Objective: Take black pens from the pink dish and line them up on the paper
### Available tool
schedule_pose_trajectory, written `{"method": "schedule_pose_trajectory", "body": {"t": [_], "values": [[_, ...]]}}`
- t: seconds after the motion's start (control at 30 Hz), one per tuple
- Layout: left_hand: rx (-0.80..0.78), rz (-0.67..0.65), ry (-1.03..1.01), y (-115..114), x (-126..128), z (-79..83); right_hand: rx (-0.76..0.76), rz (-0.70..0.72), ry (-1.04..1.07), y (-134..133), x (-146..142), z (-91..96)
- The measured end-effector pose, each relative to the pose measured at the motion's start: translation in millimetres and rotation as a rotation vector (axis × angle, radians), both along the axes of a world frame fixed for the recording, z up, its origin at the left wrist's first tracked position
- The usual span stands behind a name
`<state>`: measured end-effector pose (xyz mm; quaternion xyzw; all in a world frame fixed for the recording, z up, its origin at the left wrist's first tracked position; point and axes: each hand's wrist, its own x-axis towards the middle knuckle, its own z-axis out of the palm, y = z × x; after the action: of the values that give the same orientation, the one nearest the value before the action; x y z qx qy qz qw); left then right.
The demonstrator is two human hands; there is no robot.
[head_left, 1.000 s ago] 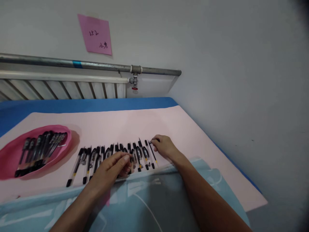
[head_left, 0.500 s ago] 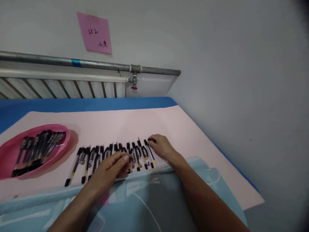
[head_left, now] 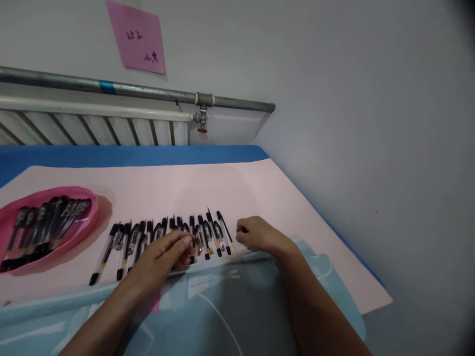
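A row of several black-capped clear pens (head_left: 163, 236) lies side by side on the pink sheet (head_left: 208, 188). My left hand (head_left: 163, 254) rests over the near ends of the middle pens, fingers curled together as in a pinch; what they hold is hidden. My right hand (head_left: 260, 235) sits just right of the row's last pen (head_left: 224, 232), fingers curled in, with a small dark bit showing at the fingertips that I cannot name.
A pink tray (head_left: 22, 262) at the left holds several more black pens (head_left: 44, 222). A light blue cloth (head_left: 230, 301) covers the near edge. A radiator (head_left: 92, 129) and metal pipe (head_left: 129, 90) run along the wall, with a pink note (head_left: 136, 37) above.
My right hand has drawn back from the far tip of the last pen toward me and to the right of the row. The left hand stays on the pens. The view shifted slightly.
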<state>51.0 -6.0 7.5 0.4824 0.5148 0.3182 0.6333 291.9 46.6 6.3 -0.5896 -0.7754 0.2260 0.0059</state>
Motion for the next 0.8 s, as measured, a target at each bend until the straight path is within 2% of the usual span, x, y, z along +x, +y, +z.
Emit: {"method": "schedule_pose_trajectory", "body": {"t": [0.23,0.53,0.67,0.8], "values": [[-0.004,-0.008,0.011,-1.7,1.2,6.0,-0.031,0.018,0.025,-8.2,-11.4,10.1],[0.008,-0.037,0.020,0.6,-1.8,-3.3,-0.013,0.058,0.052,-9.2,-12.6,5.8],[0.018,-0.049,0.024,1.2,-2.0,-4.1,-0.049,0.044,0.128,-9.3,-9.5,7.2],[0.015,-0.044,0.022,0.1,-1.6,-3.1,-0.119,0.013,0.110,-11.2,-6.0,7.6]]}}
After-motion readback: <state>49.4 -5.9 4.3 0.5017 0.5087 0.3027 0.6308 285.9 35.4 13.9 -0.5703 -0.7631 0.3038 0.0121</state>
